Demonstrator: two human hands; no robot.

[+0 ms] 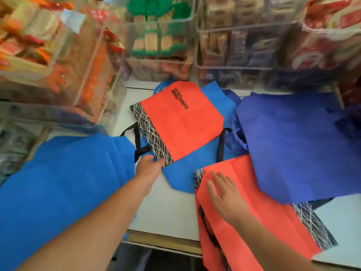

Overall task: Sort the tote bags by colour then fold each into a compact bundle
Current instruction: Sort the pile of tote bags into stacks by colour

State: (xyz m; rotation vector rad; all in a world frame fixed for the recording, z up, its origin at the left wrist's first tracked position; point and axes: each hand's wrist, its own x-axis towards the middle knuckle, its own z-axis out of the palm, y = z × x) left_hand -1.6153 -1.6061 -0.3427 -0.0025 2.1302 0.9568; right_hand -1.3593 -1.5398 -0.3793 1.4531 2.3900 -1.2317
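Left hand [149,168] grip maybe under far orange bag [181,122]; bins [160,42] blurred.

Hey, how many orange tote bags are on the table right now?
2. The far orange bag lies mid-table on a blue bag, at the left hand; the near orange bag lies under the flat right hand. Others may be hidden underneath.

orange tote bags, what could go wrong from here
The near orange nonwoven tote bag hangs over the white table's front edge. Only the flat right hand holds it, so it may slide off.
The left hand seems to pinch the far orange tote bag, which lies on a light blue tote bag. Pulling could drag both.
The dark blue tote bag overlaps the near one and may shift.
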